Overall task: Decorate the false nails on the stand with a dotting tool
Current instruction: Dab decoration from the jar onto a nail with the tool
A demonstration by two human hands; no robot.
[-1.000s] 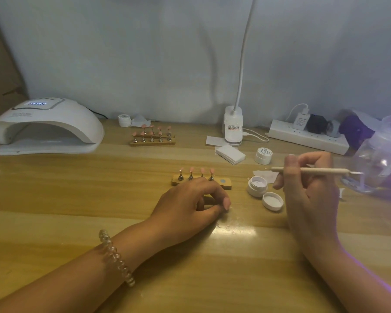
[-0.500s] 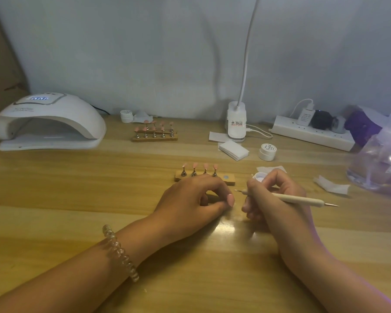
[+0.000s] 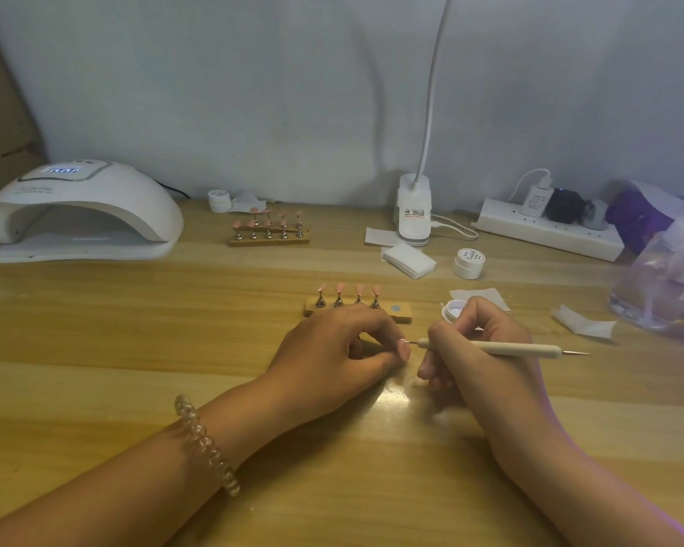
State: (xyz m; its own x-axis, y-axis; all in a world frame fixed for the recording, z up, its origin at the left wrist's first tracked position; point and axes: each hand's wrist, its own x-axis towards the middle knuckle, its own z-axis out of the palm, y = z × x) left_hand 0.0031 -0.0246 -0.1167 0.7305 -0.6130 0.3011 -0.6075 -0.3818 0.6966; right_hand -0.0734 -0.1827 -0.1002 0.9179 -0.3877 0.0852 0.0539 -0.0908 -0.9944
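Left of right hand point(image 3: 490, 375) pinch on dotting tool point(image 3: 504, 348): metal tip at curled left hand point(image 3: 332, 349); held piece hidden, cannot tell. Beyond both grips: stand point(image 3: 405, 317), four false nails point(image 3: 340, 288) upright. Brace wrists on table point(image 3: 135, 329); dab lightly, lift straight.

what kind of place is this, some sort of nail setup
Probably a home nail-art desk: a white nail curing lamp, pink false nails on wooden stands, gel pots, and a dotting tool in the right hand.

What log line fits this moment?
right hand: grips dotting tool | tip: at curled left hand | stand: four nails
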